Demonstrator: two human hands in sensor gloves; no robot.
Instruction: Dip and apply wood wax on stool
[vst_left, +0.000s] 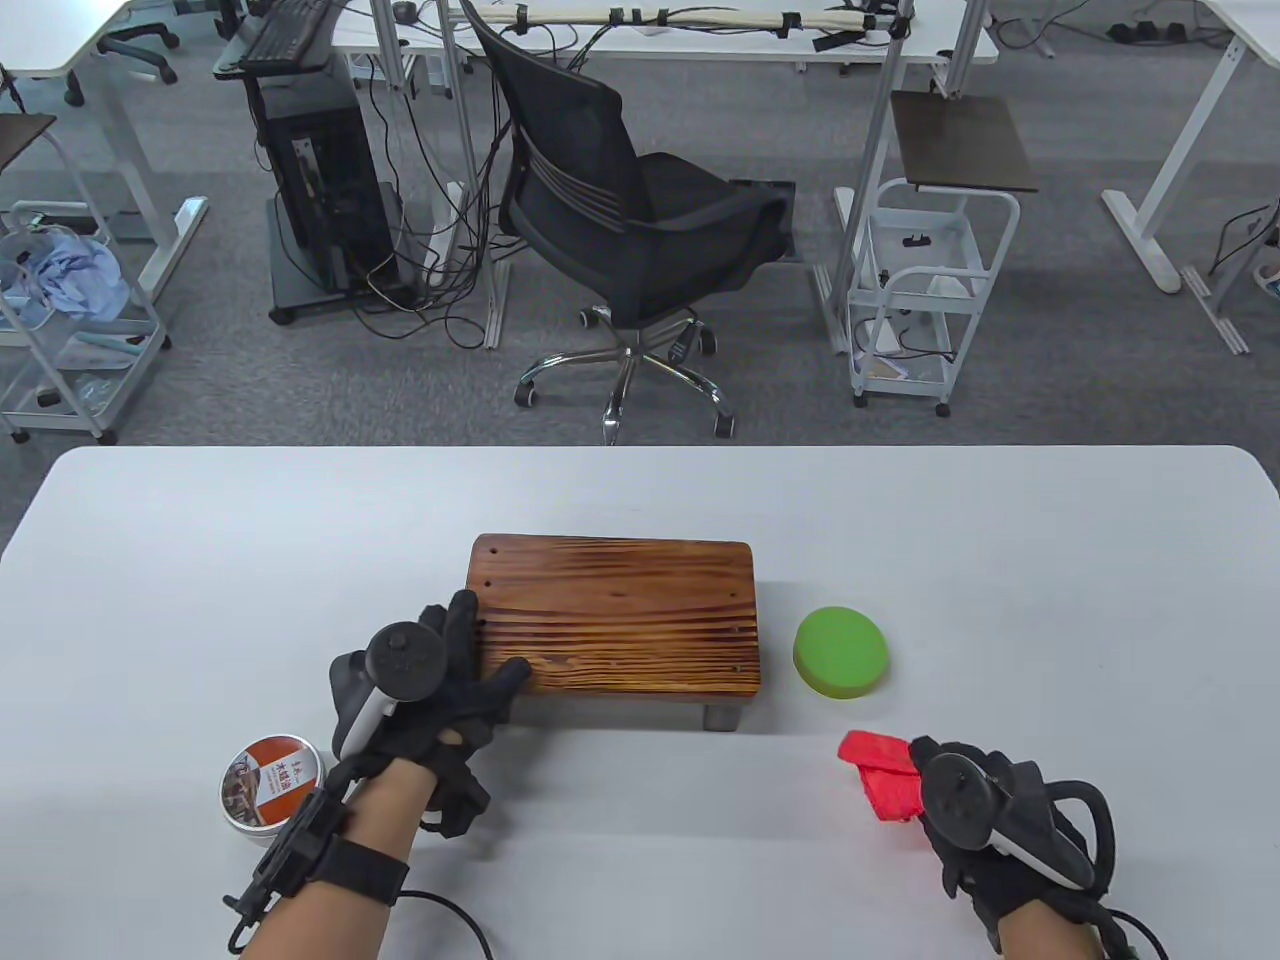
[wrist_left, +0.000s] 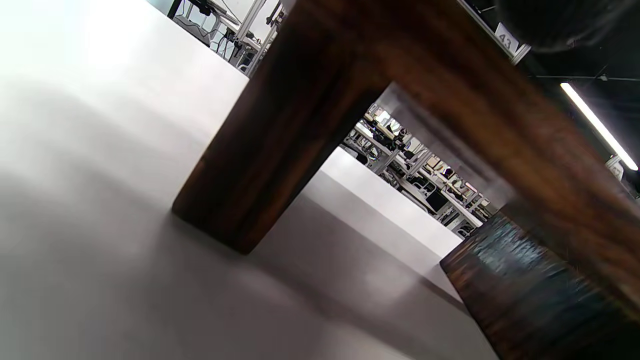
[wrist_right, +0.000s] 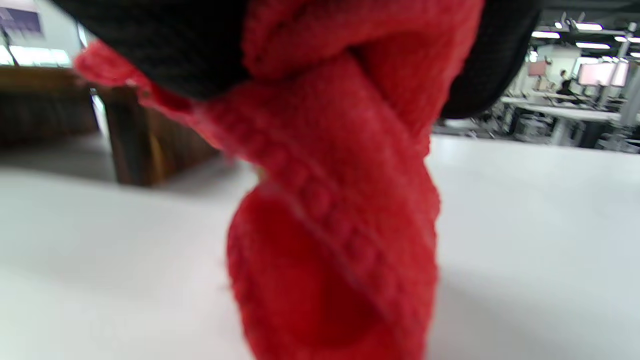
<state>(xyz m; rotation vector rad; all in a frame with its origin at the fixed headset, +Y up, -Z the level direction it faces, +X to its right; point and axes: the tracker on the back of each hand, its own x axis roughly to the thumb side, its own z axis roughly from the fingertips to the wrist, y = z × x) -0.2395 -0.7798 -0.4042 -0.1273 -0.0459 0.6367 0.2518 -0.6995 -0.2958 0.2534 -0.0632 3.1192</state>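
Observation:
A small dark wooden stool (vst_left: 615, 615) stands at the middle of the white table (vst_left: 640, 490). My left hand (vst_left: 455, 670) rests on the stool's near left corner with the fingers spread. The left wrist view shows a stool leg (wrist_left: 270, 145) from below. My right hand (vst_left: 940, 790) grips a bunched red cloth (vst_left: 882, 775) just above the table at the front right; the cloth fills the right wrist view (wrist_right: 330, 200). A round wax tin (vst_left: 270, 783) with its printed lid on sits left of my left wrist. A green round sponge (vst_left: 841, 652) lies right of the stool.
The table's far edge runs across the middle of the view. Beyond it on the floor stand a black office chair (vst_left: 620, 220), a white wire cart (vst_left: 925, 280) and a computer tower (vst_left: 320, 190).

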